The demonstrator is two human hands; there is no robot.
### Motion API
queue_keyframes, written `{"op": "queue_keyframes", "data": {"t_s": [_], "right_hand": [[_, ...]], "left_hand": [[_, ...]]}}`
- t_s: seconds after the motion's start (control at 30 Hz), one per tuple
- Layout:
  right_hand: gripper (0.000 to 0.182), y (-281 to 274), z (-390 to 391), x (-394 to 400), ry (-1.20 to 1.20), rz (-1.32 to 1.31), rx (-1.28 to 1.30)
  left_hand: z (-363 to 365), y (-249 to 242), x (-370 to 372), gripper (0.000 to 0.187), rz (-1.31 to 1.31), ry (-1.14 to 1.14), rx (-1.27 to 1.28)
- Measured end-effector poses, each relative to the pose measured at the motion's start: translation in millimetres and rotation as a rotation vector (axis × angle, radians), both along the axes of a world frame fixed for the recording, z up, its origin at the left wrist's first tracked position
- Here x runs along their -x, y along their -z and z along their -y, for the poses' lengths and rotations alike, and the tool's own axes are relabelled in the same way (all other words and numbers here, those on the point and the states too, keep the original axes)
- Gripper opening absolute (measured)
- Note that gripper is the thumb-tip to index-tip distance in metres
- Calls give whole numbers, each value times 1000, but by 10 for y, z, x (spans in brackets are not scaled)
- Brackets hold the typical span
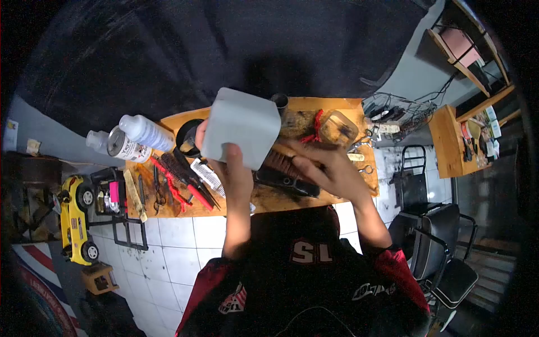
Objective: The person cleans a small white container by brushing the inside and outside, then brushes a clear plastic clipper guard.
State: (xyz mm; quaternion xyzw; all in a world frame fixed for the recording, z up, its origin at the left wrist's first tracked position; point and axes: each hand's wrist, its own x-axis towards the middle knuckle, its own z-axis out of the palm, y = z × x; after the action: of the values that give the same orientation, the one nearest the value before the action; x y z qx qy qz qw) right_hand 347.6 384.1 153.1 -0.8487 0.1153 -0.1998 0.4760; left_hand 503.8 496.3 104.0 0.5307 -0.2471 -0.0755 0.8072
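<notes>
A grey, flat-sided box-like object [242, 126] is gripped in my left hand [236, 174], with the thumb on its near face and fingers at its left edge. My right hand [331, 171] is closed round a wooden-backed brush [282, 161], its bristles pointing down and left. Just beneath the brush, a black object [288, 182] lies on the wooden table [264, 206]. To the left of my left hand are a white comb [208, 177], a round black brush [178, 168] and red-handled tools [197, 195].
Bottles [147, 132] and a labelled can [124, 145] stand at the table's left end. Scissors [366, 169] and a clear-edged container [338, 128] lie at the right. A black chair [438, 241] is at right, a yellow toy car [76, 219] at left.
</notes>
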Motion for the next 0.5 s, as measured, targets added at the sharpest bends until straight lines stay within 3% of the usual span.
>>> {"op": "queue_keyframes", "data": {"t_s": [0.07, 0.17, 0.2, 0.27, 0.33, 0.4, 0.47, 0.5], "right_hand": [[32, 48, 36, -53, 51, 247, -308], [29, 192, 43, -16, -64, 294, -694], [25, 213, 21, 23, -17, 249, -611], [25, 221, 46, 171, -146, 133, -521], [25, 143, 108, 311, -117, 100, -199], [30, 73, 278, 510, -37, -161, 227], [34, -54, 387, 731, 68, -418, 515], [33, -20, 441, 844, 120, -372, 443]], "left_hand": [[41, 79, 94, 82, 51, 14, -17], [92, 73, 323, 80, 81, 91, -49], [133, -5, 382, 79, 124, 99, -44], [204, -82, 469, 74, 145, 82, -35], [279, -126, 547, 69, 59, 70, 4], [382, -155, 586, 61, 75, -26, 5], [456, -249, 699, 64, -209, -32, 97], [498, -351, 765, 65, -370, -24, 170]]}}
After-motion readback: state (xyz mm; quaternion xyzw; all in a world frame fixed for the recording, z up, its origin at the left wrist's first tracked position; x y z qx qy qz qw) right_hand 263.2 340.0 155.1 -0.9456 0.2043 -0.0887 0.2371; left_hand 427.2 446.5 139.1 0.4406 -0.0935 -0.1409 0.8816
